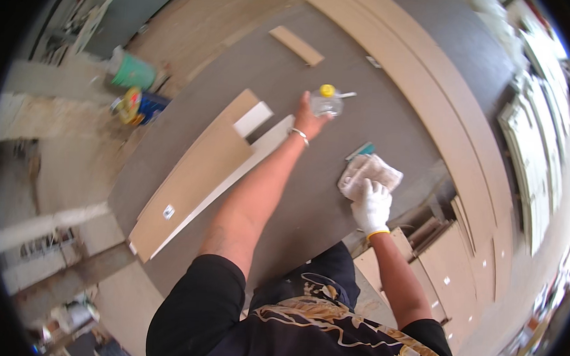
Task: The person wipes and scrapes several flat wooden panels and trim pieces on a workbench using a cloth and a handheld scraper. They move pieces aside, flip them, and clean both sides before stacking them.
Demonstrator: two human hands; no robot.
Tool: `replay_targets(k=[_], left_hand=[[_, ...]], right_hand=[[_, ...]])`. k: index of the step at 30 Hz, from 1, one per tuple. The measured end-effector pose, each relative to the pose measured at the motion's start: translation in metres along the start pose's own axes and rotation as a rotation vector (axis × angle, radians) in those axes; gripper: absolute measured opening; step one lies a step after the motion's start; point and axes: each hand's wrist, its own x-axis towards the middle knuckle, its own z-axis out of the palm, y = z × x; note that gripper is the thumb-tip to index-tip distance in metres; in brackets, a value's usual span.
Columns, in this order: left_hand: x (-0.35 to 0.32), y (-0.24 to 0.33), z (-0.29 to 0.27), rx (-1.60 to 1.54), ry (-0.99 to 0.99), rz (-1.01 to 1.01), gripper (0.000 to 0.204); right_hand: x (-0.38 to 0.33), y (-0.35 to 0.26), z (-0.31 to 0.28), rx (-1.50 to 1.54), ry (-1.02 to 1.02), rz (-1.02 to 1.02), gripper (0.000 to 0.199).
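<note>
My bare left hand [311,118], with a pale bracelet at its wrist, is closed round a clear bottle [327,105] with a yellow cap above the grey-brown tabletop [312,160]. A thin white piece [348,95] shows beside the cap; I cannot tell if it is part of the bottle. In a white glove with a yellow cuff, my right hand [372,207] grips a folded whitish cloth [370,173] at the table's right side. Against the cloth's far edge is a teal strip-shaped tool [361,151], partly covered.
Left of my left forearm lie brown and white boards [199,164]. A short wooden strip [296,46] lies at the far side. Long tan panels [426,76] curve along the right. A green bucket [134,72] stands on the floor at left, and white panels [525,145] stack at far right.
</note>
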Motion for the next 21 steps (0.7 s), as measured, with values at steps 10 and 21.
replay_targets(k=[10,21], left_hand=[[-0.267,-0.128,-0.157,0.506,0.887,-0.437,0.071],[-0.315,-0.218,-0.343,-1.086,1.267,-0.935,0.041]], right_hand=[[0.032,0.050,0.031,0.420,-0.028,0.140,0.015],[-0.024,0.068,-0.153,1.838,0.082,0.641,0.057]])
